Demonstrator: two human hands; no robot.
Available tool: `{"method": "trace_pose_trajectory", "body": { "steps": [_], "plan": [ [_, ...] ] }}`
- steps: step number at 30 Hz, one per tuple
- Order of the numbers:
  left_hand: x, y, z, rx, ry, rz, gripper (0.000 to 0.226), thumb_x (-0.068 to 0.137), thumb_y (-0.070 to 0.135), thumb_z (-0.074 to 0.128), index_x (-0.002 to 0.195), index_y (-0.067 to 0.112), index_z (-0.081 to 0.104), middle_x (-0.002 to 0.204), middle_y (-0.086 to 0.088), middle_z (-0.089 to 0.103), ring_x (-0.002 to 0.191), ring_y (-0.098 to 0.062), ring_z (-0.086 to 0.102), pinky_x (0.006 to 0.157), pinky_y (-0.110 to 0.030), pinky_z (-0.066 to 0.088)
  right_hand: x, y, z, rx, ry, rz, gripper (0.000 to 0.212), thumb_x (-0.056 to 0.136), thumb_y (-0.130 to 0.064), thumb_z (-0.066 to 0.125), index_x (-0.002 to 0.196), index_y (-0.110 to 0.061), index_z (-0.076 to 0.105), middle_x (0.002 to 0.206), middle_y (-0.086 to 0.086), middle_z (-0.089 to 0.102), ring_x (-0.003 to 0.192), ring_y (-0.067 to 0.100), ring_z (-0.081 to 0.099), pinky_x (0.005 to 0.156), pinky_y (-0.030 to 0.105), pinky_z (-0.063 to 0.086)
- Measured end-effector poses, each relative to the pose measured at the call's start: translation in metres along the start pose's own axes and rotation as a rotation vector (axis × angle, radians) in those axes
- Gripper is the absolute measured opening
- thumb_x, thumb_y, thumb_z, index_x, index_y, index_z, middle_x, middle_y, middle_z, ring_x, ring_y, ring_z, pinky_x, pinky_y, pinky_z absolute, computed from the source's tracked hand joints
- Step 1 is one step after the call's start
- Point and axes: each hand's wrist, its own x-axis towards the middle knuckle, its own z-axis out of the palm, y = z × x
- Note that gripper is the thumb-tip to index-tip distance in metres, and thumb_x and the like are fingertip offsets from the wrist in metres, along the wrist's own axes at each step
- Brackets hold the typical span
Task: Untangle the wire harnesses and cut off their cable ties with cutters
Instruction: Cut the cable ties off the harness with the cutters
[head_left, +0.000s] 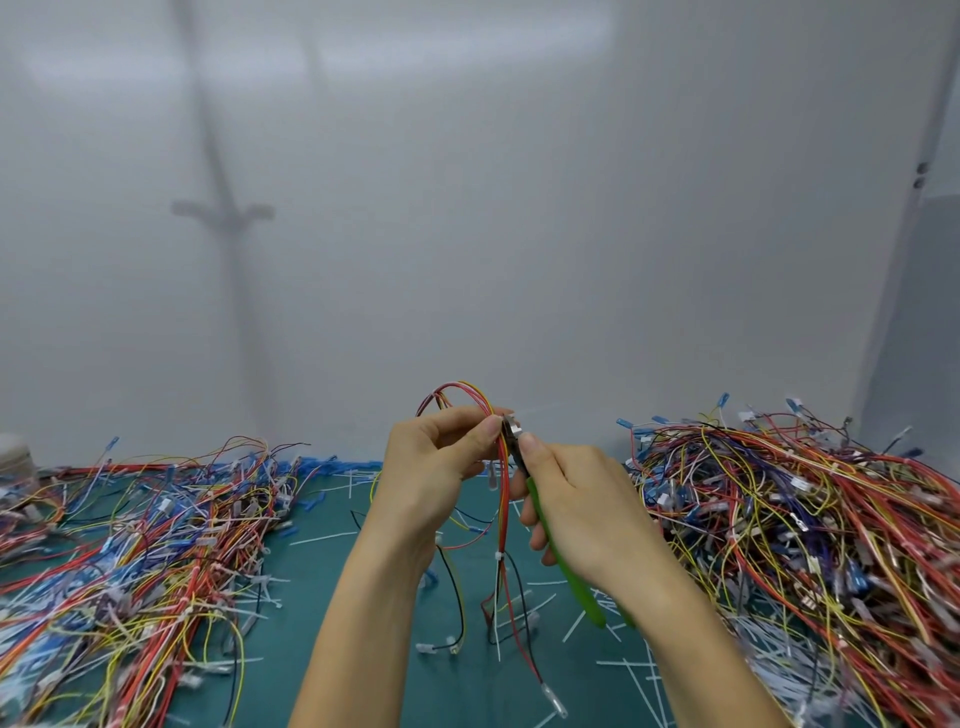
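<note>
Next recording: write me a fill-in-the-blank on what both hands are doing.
The right hand grips metal cutters with ____ handles.
The left hand holds a looped red-and-yellow wire harness, its ____ nearest the cutters' tip.
Multicoloured wire piles lie on ____ sides of the teal mat.
Missing: green; thumb; both.

A wire harness (503, 499) of red, yellow and orange strands is pinched in the left hand (436, 462). It loops above that hand and hangs down between both hands, with a white cable tie (498, 557) round it lower down. The green-handled cutters (563, 561) sit in the right hand (576, 499), metal head at the wires by the left thumb. One tangled pile (156, 545) lies left of the hands, another heap (805, 519) to their right.
</note>
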Motion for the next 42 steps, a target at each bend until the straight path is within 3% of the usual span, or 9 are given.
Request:
{"method": "trace_pose_trajectory", "body": {
  "steps": [2, 8, 14, 19, 24, 28, 33, 38, 42],
  "plan": [
    [0.0, 0.001, 0.0, -0.005, 0.001, 0.001, 0.017, 0.093, 0.014, 0.063, 0.087, 0.023, 0.076, 0.083, 0.002, 0.077, 0.079, -0.006, 0.072, 0.068, -0.015, 0.054, 0.0, -0.001, 0.0, -0.009, 0.009, -0.008, 0.054, 0.103, -0.047, 0.033, 0.065, -0.02, 0.06, 0.065, 0.005, 0.066, 0.062, 0.025, 0.066, 0.068, 0.05, 0.057],
    [-0.001, 0.001, 0.0, 0.02, 0.0, -0.008, 0.015, 0.092, 0.018, 0.065, 0.086, 0.024, 0.077, 0.082, 0.001, 0.077, 0.081, -0.008, 0.072, 0.075, -0.022, 0.054, 0.001, -0.001, -0.002, -0.007, -0.023, 0.011, 0.056, 0.103, -0.046, 0.032, 0.068, -0.013, 0.061, 0.065, 0.009, 0.063, 0.063, 0.03, 0.062, 0.07, 0.05, 0.056],
    [-0.001, 0.004, 0.001, 0.07, -0.013, 0.016, 0.013, 0.093, 0.02, 0.064, 0.088, 0.022, 0.076, 0.077, 0.004, 0.075, 0.077, -0.005, 0.071, 0.07, -0.019, 0.052, 0.002, 0.001, -0.004, 0.067, -0.048, 0.046, 0.055, 0.102, -0.049, 0.032, 0.069, -0.014, 0.06, 0.06, 0.006, 0.06, 0.05, 0.02, 0.057, 0.049, 0.042, 0.055],
    [0.001, 0.005, -0.002, 0.052, 0.086, 0.014, 0.013, 0.094, 0.021, 0.062, 0.092, 0.018, 0.074, 0.089, 0.006, 0.076, 0.076, -0.004, 0.07, 0.062, -0.015, 0.052, 0.003, 0.002, -0.006, 0.109, 0.047, 0.021, 0.054, 0.102, -0.048, 0.034, 0.068, -0.017, 0.062, 0.057, 0.003, 0.059, 0.053, 0.02, 0.058, 0.061, 0.047, 0.057],
    [0.004, 0.006, -0.007, -0.029, 0.265, 0.005, 0.011, 0.092, 0.018, 0.065, 0.086, 0.012, 0.072, 0.08, 0.004, 0.074, 0.061, -0.005, 0.065, 0.056, -0.021, 0.052, 0.0, 0.001, -0.022, 0.253, -0.083, 0.03, 0.064, 0.076, -0.076, 0.055, 0.077, -0.014, 0.067, 0.059, 0.002, 0.061, 0.049, 0.015, 0.058, 0.051, 0.035, 0.057],
    [0.002, 0.006, -0.004, -0.053, 0.351, 0.034, 0.011, 0.092, 0.014, 0.066, 0.083, 0.008, 0.068, 0.071, 0.003, 0.069, 0.055, -0.005, 0.063, 0.046, -0.017, 0.048, -0.006, -0.003, -0.024, 0.092, -0.216, 0.021, 0.053, 0.059, -0.062, 0.077, 0.079, -0.015, 0.066, 0.064, 0.003, 0.068, 0.05, 0.011, 0.058, 0.058, 0.036, 0.058],
    [0.002, 0.008, -0.007, -0.101, 0.377, 0.006, 0.015, 0.092, 0.014, 0.066, 0.081, 0.004, 0.065, 0.053, 0.004, 0.064, 0.051, -0.006, 0.064, 0.045, -0.016, 0.047, -0.005, -0.003, -0.018, -0.316, -0.089, -0.013, 0.029, 0.069, -0.044, 0.08, 0.081, -0.026, 0.062, 0.069, -0.008, 0.064, 0.063, 0.007, 0.058, 0.063, 0.028, 0.05],
    [0.002, 0.01, -0.014, -0.16, 0.333, -0.035, 0.016, 0.091, 0.016, 0.067, 0.08, 0.004, 0.067, 0.058, 0.001, 0.067, 0.057, -0.008, 0.068, 0.048, -0.015, 0.05, -0.002, 0.002, -0.02, -0.197, -0.015, -0.051, 0.017, 0.079, -0.032, 0.075, 0.068, -0.023, 0.065, 0.058, -0.008, 0.066, 0.051, 0.005, 0.057, 0.058, 0.025, 0.051],
    [-0.001, 0.011, -0.02, -0.121, 0.115, -0.101, 0.017, 0.094, 0.024, 0.062, 0.096, 0.012, 0.074, 0.087, -0.001, 0.077, 0.078, -0.009, 0.072, 0.056, -0.016, 0.052, 0.0, 0.001, -0.02, -0.002, -0.038, -0.046, 0.015, 0.085, -0.02, 0.07, 0.07, -0.018, 0.067, 0.063, -0.006, 0.071, 0.045, 0.008, 0.06, 0.056, 0.03, 0.057]
  ]
}}
